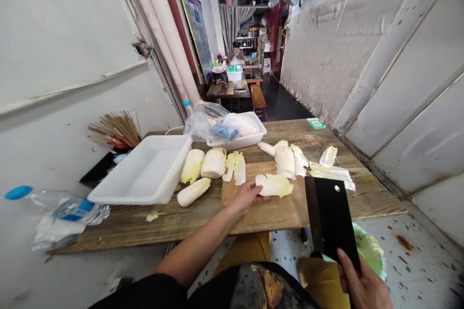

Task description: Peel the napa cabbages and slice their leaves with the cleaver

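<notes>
My left hand rests on the wooden cutting board, its fingers closed on the white stem end of a cabbage piece lying there. My right hand grips the handle of a black cleaver, whose broad blade is raised above the board's right end. Several more cabbage pieces lie beyond the board, and loose cabbage leaves lie to the right.
A white plastic tray stands at the left of the wooden table, a white basket and plastic bag behind. A water bottle lies far left. A green bowl sits on the floor. A person sits far back.
</notes>
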`<state>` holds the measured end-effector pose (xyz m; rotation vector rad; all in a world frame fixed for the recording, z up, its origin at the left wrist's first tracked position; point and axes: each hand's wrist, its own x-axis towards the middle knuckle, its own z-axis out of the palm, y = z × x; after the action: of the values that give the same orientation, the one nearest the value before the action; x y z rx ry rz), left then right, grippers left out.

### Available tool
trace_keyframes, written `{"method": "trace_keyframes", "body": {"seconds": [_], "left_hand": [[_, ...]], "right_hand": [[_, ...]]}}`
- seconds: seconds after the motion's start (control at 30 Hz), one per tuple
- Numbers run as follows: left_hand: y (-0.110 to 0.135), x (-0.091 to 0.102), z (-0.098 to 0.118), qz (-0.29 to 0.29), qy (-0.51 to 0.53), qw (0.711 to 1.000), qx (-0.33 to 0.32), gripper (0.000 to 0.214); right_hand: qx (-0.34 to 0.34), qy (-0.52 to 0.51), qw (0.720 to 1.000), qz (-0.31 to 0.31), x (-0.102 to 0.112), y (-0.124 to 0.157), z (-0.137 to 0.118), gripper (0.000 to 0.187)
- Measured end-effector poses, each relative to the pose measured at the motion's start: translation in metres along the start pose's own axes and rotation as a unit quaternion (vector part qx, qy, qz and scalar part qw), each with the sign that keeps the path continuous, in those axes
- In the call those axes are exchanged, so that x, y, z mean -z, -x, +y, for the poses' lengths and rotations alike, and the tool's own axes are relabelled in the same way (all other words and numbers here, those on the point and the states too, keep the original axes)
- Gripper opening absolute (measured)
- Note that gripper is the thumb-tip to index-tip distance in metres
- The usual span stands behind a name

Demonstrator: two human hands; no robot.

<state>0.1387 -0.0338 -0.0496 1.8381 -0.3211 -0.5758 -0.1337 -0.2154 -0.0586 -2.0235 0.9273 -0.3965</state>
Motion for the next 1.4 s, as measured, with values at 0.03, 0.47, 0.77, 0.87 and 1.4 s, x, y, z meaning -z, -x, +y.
{"method": "trace_keyframes", "body": {"seconds": [0.03,0.47,0.77,0.87,1.4], "left_hand": [[0.008,-0.001,-0.008,-0.019,0.032,0.999,0.023,0.038],[0.035,0.007,-0.077,0.188,-0.515,0.735,-0.4,0.031],[0.014,0.005,-0.073,0.113,-0.527,0.735,-0.41,0.019],[0.014,0.004,-0.081,0.123,-0.514,0.737,-0.421,0.019],[0.014,0.003,-0.083,0.146,-0.477,0.75,-0.435,0.024]], "right_hand": [[0.038,0.016,0.999,-0.022,0.002,-0.007,-0.007,0.048],[0.435,0.374,0.816,-0.069,-0.005,-0.076,-0.098,0.045],[0.329,0.501,0.774,-0.205,-0.024,-0.093,-0.155,0.037],[0.326,0.498,0.771,-0.227,-0.028,-0.097,-0.151,0.036],[0.328,0.481,0.77,-0.259,-0.018,-0.118,-0.161,0.034]]}}
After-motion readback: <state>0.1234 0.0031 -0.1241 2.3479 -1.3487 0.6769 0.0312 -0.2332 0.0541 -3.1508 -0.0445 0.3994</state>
